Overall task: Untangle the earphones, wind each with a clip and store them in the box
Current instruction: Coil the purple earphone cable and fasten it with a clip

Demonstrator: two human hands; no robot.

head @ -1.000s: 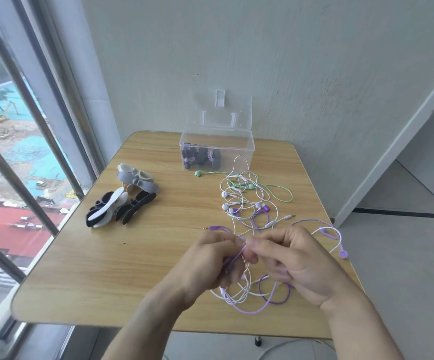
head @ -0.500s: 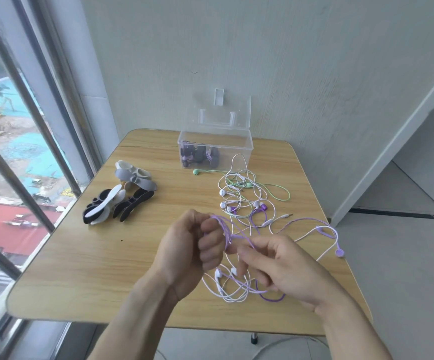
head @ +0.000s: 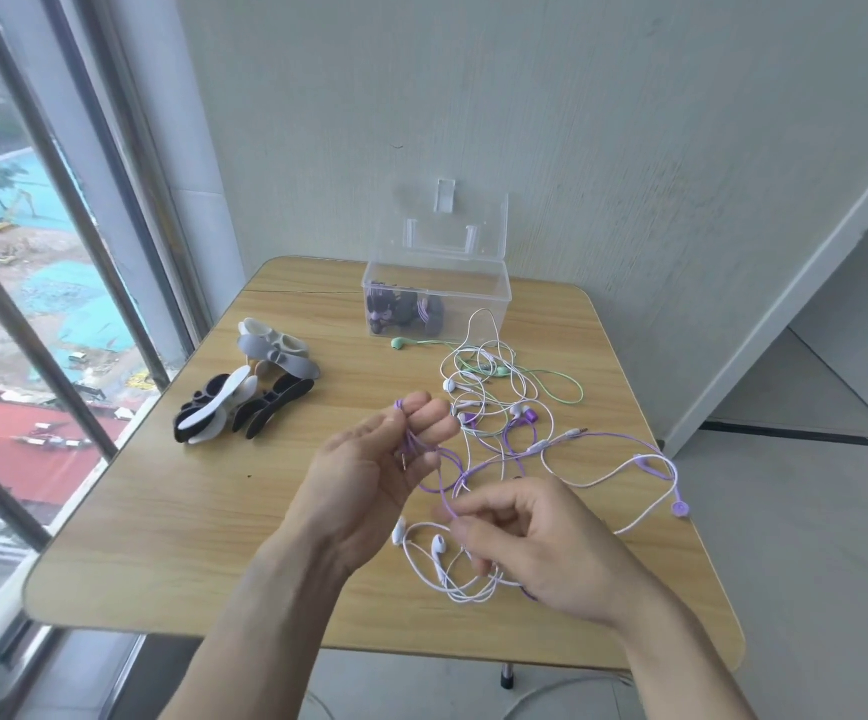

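A tangle of white, purple and green earphones [head: 494,402] lies on the wooden table [head: 161,511], right of centre. My left hand [head: 374,475] is raised above the table, fingers curled round a bunch of purple cable [head: 442,485]. My right hand [head: 535,543] pinches the same purple cable lower down, above two white earbuds [head: 437,545]. A clear plastic box [head: 437,309] with its lid up stands at the back and holds dark wound bundles. A pile of black, grey and white clips [head: 250,392] lies at the left.
A window with dark bars [head: 57,304] runs along the left of the table. A grey wall [head: 525,122] stands right behind the box. A purple earbud [head: 679,507] rests close to the table's right edge. Floor shows beyond the right side.
My left hand has risen and drawn away to the left with purple cable in its fingers. My right hand has dropped lower, so the cable now stretches between them.
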